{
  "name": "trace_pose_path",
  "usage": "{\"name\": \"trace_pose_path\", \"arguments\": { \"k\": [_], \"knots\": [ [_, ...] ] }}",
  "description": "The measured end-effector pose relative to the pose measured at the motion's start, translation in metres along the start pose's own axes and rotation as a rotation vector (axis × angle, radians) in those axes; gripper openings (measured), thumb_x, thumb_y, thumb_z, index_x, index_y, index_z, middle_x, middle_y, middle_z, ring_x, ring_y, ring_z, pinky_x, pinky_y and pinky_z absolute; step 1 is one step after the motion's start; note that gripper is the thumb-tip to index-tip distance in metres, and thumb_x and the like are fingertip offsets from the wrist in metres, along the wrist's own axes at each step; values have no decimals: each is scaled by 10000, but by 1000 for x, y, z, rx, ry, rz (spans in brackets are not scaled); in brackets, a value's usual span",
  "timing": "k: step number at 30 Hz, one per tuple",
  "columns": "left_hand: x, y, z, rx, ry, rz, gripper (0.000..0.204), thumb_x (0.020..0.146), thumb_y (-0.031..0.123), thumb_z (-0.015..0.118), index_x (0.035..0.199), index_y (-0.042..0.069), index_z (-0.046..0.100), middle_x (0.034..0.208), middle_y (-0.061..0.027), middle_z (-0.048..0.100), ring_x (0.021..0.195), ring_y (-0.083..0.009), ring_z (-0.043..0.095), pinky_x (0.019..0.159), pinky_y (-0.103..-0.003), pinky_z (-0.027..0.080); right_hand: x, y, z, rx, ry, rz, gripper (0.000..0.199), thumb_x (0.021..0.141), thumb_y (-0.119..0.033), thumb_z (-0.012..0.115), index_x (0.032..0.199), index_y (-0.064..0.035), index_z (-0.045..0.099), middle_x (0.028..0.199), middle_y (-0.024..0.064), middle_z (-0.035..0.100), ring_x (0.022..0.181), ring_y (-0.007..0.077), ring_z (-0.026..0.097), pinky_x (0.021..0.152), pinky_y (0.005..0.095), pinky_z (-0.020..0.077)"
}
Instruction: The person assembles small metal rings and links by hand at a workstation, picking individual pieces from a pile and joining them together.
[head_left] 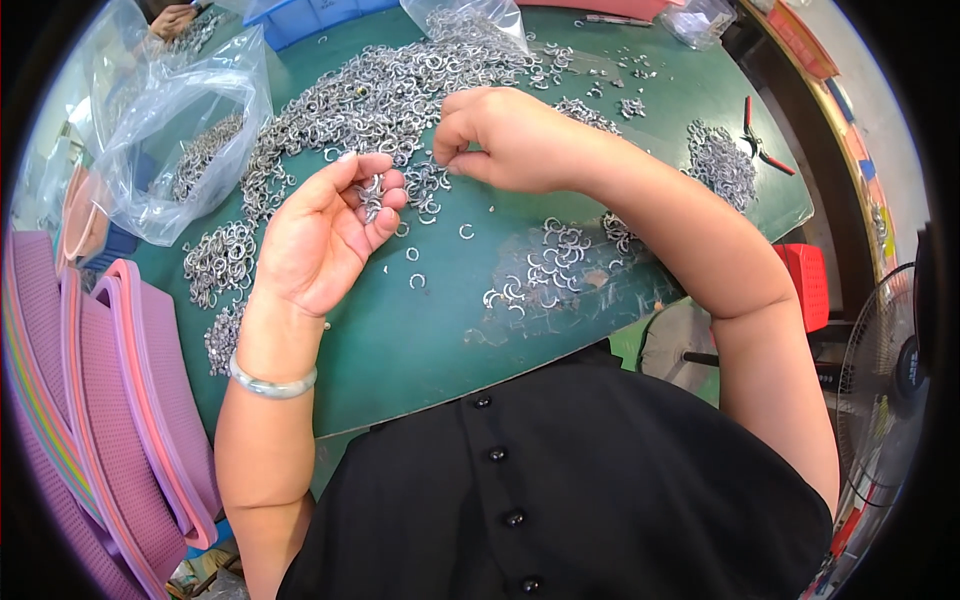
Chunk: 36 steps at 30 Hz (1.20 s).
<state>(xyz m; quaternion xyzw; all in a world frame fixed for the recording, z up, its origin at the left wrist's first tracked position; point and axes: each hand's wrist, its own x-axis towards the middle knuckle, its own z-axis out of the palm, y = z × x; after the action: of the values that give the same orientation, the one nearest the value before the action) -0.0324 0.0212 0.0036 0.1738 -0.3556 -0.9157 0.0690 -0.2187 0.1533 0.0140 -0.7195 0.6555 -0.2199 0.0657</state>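
My left hand [322,238] is turned palm up, its fingers curled around several small silvery open metal rings [372,198]. To its right, my right hand [512,138] is bent down at the edge of the heap with thumb and fingers pinched together; whatever sits between the tips is too small to make out. Beneath and beside those fingertips lies a small cluster of rings [428,188]. Behind both hands spreads the large heap of metal rings [350,95]. A few single rings [417,281] lie loose on the green tabletop [400,350].
Smaller ring piles lie at left [220,262], front right [555,262] and far right [722,165], near red-handled pliers [752,140]. A clear plastic bag [180,130] stands at left above purple foam-like pieces [150,400]. Another person's hand [172,20] shows far left. A fan [885,370] stands right.
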Motion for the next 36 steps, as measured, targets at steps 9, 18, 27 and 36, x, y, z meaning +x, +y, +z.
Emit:
{"name": "trace_pose_path", "arguments": {
  "k": [9,18,27,36],
  "knots": [
    [2,0,-4,24,6,12,248,922,181,469,998,-44,541,922,-119,570,808,-180,579,699,-263,514,0,4,12,-39,32,-131,55,744,-86,596,778,-43,593,797,84,545,827,285,549,721,377,455],
    [0,-7,7,55,40,8,287,934,182,448,1040,-72,528,961,-151,565,881,-246,591,807,-319,513,4,-13,2,87,143,-160,59,767,-62,582,807,-20,596,798,93,559,791,275,563,688,361,458],
    [2,-3,-1,-20,-20,-41,269,927,188,458,1020,-48,546,910,-118,577,821,-199,586,732,-287,516,-6,7,0,124,127,-36,100,774,-51,594,855,-34,651,767,78,564,743,252,573,662,336,462],
    [-2,-2,0,102,58,28,196,909,151,490,994,-13,557,822,-49,549,692,-120,514,579,-210,429,-11,6,-11,55,-122,-46,167,679,47,529,779,-35,635,761,78,537,771,261,552,689,350,454]
  ]
}}
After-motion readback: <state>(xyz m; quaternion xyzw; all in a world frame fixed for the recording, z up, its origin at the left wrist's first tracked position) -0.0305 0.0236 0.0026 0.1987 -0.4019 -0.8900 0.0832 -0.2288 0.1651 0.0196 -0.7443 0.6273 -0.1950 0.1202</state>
